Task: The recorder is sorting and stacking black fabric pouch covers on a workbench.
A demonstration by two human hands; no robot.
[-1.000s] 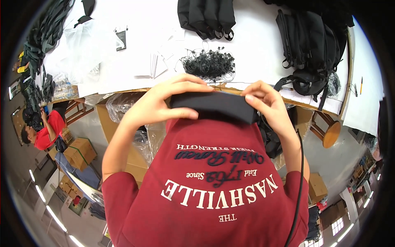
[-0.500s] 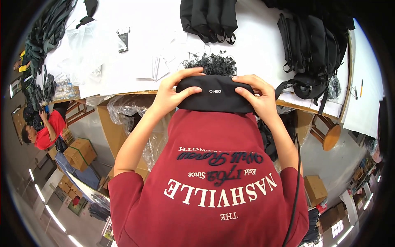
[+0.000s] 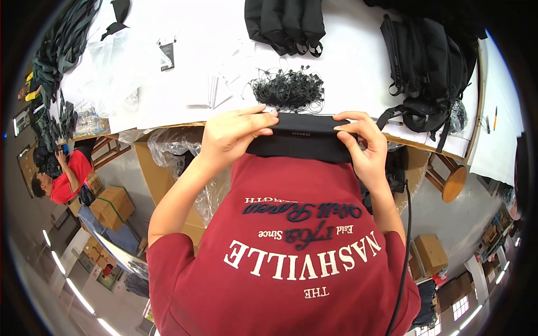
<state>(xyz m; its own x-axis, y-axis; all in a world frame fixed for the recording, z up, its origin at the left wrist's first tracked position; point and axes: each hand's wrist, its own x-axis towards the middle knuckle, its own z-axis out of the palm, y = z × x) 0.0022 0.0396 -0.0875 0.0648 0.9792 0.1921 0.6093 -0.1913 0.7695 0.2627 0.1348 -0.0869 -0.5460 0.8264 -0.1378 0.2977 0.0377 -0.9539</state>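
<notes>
A long black fabric pouch [image 3: 305, 140] with small pale lettering lies across the front of my body at the near table edge. My left hand [image 3: 235, 134] grips its left end, fingers along the upper edge and thumb pressed in beside them. At the other end my right hand [image 3: 363, 140] pinches the upper edge between thumb and fingers. The pouch looks tilted or folded along its length, so its lettering shows only as a thin strip. Just beyond it is a tangled heap of black tag strings [image 3: 288, 89] on the white table [image 3: 347, 67].
Several black pouches [image 3: 284, 25] stand at the back. Black backpacks [image 3: 428, 61] are piled right; paper cards [image 3: 208, 92], a black tag [image 3: 167, 56] and clear plastic bags [image 3: 109, 70] lie left. A wooden stool [image 3: 450, 185] is at right. Another person in red [image 3: 68, 176] works far left.
The pouch has tipped, so its lettered face is foreshortened. Both hands have shifted their hold and come slightly nearer to me. More of the string heap shows beyond the pouch.
</notes>
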